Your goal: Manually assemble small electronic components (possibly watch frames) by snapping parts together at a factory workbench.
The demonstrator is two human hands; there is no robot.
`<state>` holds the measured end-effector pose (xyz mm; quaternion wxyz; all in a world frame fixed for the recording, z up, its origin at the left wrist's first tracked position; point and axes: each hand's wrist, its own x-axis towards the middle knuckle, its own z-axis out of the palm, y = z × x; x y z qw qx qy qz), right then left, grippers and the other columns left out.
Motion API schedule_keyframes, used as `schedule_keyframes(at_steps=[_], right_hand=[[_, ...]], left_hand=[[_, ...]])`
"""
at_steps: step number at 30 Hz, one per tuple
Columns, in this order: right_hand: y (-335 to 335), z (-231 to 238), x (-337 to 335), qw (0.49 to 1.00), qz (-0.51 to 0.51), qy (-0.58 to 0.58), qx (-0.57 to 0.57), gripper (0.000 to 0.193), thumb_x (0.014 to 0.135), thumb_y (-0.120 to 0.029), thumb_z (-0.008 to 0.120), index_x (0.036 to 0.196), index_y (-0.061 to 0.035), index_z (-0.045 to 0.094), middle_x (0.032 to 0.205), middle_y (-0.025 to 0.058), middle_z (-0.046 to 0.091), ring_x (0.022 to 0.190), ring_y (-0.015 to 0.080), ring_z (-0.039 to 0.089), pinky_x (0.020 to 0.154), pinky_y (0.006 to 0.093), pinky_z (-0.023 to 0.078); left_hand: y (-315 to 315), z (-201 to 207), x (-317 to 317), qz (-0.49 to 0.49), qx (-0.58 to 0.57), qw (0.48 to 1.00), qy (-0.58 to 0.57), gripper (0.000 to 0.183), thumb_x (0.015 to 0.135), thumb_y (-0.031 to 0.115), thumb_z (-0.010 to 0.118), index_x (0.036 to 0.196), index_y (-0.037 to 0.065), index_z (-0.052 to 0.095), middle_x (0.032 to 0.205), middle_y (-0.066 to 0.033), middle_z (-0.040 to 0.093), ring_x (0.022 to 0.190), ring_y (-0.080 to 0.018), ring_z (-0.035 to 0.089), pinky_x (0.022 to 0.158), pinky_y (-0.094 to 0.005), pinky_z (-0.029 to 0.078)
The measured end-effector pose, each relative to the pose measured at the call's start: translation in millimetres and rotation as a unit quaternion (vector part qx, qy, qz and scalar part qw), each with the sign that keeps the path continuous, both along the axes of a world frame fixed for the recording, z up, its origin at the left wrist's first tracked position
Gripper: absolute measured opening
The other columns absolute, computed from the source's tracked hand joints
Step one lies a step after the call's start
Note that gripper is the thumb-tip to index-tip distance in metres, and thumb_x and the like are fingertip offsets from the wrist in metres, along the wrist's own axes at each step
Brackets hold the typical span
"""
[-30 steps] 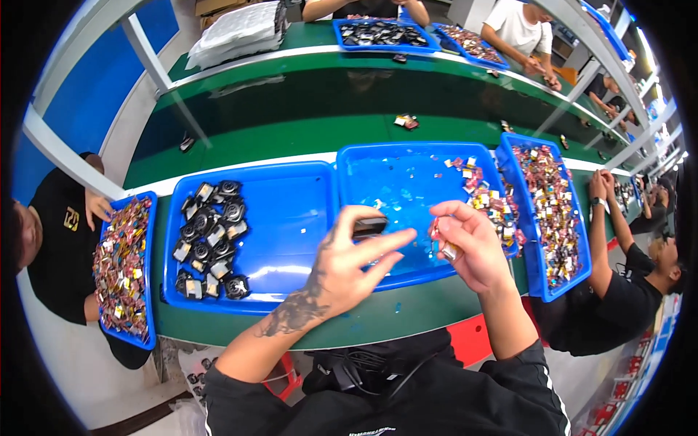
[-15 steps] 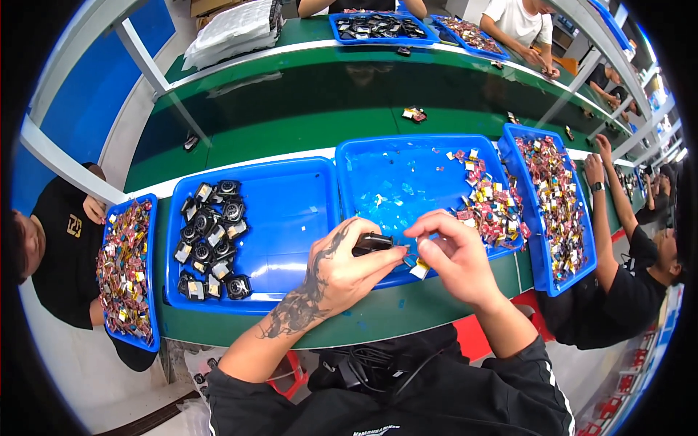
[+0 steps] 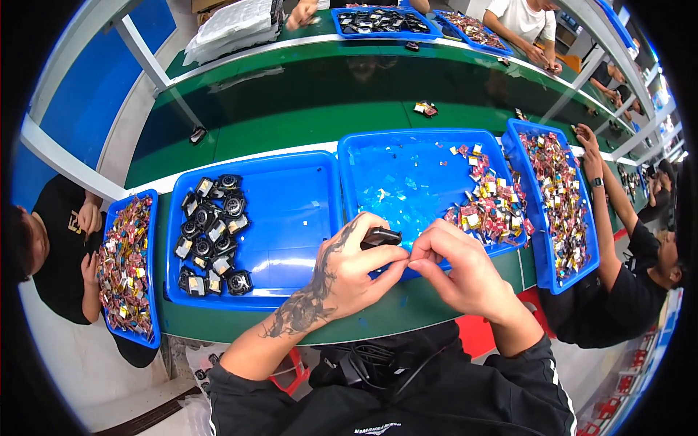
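My left hand is wrapped round a black plastic case, which looks like a watch housing and shows above the fingers. Right beside it, my right hand is closed in a pinch, its fingertips meeting those of the left. Whatever the right fingers hold is hidden. Both hands are over the near edge of a blue tray with small red, white and yellow electronic pieces heaped at its right. In the blue tray to the left lie several black watch-like cases.
Blue trays full of small electronic pieces stand at the far left and right. Beyond is a green conveyor belt carrying a few loose parts. Co-workers sit on both sides and across. White metal posts rise at the left.
My right fingers have closed and come against the left ones. The white-and-yellow piece below them is out of sight. Parts on the belt have shifted slightly right.
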<state>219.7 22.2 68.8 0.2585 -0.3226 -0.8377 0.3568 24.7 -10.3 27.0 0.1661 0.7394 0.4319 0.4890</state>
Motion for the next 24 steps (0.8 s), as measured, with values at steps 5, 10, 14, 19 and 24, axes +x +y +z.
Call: schedule_keyframes(at_steps=[5,10,14,19,24], right_hand=[[2,-2,0,0.999,0.026,-0.014,0.028,0.011,0.086,0.004,0.061,0.092,-0.0013,0.052,0.085,0.0122,0.054,0.071,0.0257,0.056,0.062,0.034,0.045],[-9,-22,3,0.991,-0.068,0.113,0.005,0.008,0.09,0.004,0.054,0.093,-0.0002,0.048,0.085,0.0111,0.053,0.07,0.0186,0.054,0.064,0.0282,0.044],[-9,-26,0,0.964,-0.114,0.199,-0.131,0.005,0.096,-0.004,0.053,0.097,-0.0013,0.049,0.086,0.0023,0.053,0.075,0.0071,0.05,0.065,0.0227,0.042],[-1,-18,1,0.889,-0.046,0.232,-0.393,0.007,0.099,-0.012,0.053,0.096,-0.0053,0.054,0.081,-0.0059,0.049,0.067,0.0001,0.04,0.057,0.0173,0.032],[1,-22,-2,0.901,-0.065,0.205,-0.377,0.006,0.097,-0.011,0.055,0.095,-0.0052,0.053,0.084,-0.0018,0.052,0.064,0.0043,0.043,0.055,0.0213,0.035]], left_hand=[[0,0,-2,-0.004,-0.024,1.0,-0.012,0.013,0.071,0.006,0.077,0.083,0.009,0.072,0.092,-0.01,0.059,0.075,-0.023,0.065,0.061,-0.0316,0.053],[-2,5,0,-0.005,-0.132,0.99,-0.058,0.011,0.074,0.009,0.076,0.084,0.009,0.071,0.094,-0.0098,0.06,0.077,-0.023,0.065,0.062,-0.0324,0.053],[-3,6,5,-0.004,-0.128,0.989,-0.08,0.018,0.073,0.007,0.078,0.091,0.009,0.074,0.095,-0.0091,0.058,0.077,-0.0174,0.063,0.063,-0.028,0.052],[-2,-3,5,-0.019,-0.03,0.998,-0.06,0.025,0.072,0.01,0.083,0.095,0.007,0.075,0.096,-0.0085,0.057,0.074,-0.0137,0.059,0.062,-0.026,0.049],[-4,-4,7,-0.027,-0.143,0.985,-0.091,0.019,0.074,0.008,0.081,0.091,0.005,0.074,0.094,-0.0077,0.058,0.075,-0.0127,0.058,0.062,-0.0248,0.048]])
